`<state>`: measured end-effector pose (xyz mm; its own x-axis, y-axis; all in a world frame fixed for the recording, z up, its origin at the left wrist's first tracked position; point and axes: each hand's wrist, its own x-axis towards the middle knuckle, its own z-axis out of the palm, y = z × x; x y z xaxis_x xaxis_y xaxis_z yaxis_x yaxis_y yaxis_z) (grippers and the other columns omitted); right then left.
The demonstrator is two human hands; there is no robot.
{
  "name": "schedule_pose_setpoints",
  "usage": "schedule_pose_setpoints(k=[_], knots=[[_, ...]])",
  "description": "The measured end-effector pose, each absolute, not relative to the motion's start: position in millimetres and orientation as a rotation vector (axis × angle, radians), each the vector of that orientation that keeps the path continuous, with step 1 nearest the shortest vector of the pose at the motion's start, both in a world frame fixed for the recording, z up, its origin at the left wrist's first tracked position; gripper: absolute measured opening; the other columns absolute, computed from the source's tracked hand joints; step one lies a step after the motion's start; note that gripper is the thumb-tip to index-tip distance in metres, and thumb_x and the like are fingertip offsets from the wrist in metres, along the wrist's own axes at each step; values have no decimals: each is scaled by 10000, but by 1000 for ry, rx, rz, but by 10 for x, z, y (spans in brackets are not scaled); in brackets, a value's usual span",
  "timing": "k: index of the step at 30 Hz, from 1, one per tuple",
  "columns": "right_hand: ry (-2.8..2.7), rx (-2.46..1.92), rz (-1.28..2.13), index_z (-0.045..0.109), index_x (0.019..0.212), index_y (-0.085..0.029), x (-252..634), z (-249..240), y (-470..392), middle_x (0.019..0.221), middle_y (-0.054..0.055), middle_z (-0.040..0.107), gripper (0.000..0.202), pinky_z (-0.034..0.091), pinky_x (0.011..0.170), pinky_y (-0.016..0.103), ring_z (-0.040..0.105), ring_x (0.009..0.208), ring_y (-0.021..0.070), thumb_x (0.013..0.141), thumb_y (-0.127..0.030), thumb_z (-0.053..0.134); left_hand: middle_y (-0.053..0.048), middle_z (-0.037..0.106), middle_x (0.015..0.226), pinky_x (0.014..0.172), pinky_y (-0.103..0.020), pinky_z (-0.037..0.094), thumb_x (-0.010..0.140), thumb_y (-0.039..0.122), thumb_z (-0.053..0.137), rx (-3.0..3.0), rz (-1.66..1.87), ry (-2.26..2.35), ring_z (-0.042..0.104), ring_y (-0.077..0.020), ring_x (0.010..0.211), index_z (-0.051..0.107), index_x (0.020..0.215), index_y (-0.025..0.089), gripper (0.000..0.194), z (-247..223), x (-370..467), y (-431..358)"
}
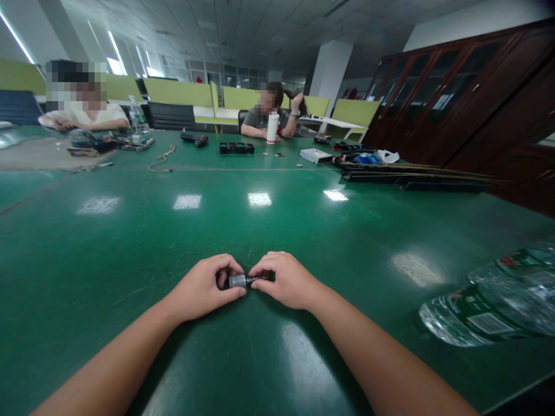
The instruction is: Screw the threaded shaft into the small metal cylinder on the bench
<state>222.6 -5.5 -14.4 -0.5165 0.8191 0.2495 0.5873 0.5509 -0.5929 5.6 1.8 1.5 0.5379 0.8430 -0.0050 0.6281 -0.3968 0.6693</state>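
A small silver metal cylinder (237, 281), perhaps a little motor, lies sideways between the fingers of my left hand (208, 289). From its right end runs a thin dark shaft (251, 279). My right hand (286, 280) pinches the far end of this shaft between thumb and fingers. Both hands are low over the green table (243, 225), close together, with the cylinder and shaft in line between them. My fingers cover part of each piece, so I cannot tell whether the shaft is fixed to the cylinder.
Clear plastic bottles with green labels (481, 318) lie at the right. Across the table are a power drill (195, 139), a black tray-like part (236, 148), a white tumbler (272, 128), a white box (315, 155) and long dark bars (390, 173). Two people sit at the far side.
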Motion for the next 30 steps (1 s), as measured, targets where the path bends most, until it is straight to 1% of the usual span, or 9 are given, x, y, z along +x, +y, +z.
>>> schedule_pose_setpoints(k=[13,18,23,30], knots=[[-2310,-1119,565,744,925,-208,2229,-136,-62,818,22,706,131,423,757,274,590,788,146,795,-216,725,36,540,667,557,-229,355,732,352,703,2184,432,1193,511,-139,613,655,925,186,259,16,62,17],[-2305,-1107,585,742,934,-192,2228,-135,-70,819,27,700,144,425,742,267,585,790,147,793,-205,718,36,538,673,565,-234,353,750,346,694,2200,422,1180,511,-140,618,653,934,189,245,11,63,28],[-2327,-1090,592,737,962,-200,2232,-136,-72,828,26,699,184,426,755,274,581,804,156,780,-221,725,26,547,713,589,-242,359,762,327,682,2213,432,1162,509,-144,641,651,920,187,213,12,55,24],[-2308,-1107,600,736,912,-197,2237,-123,-65,788,14,668,162,419,722,253,571,781,145,750,-182,728,20,549,739,597,-246,356,776,344,679,2208,433,1145,504,-146,655,647,922,185,218,3,50,21]])
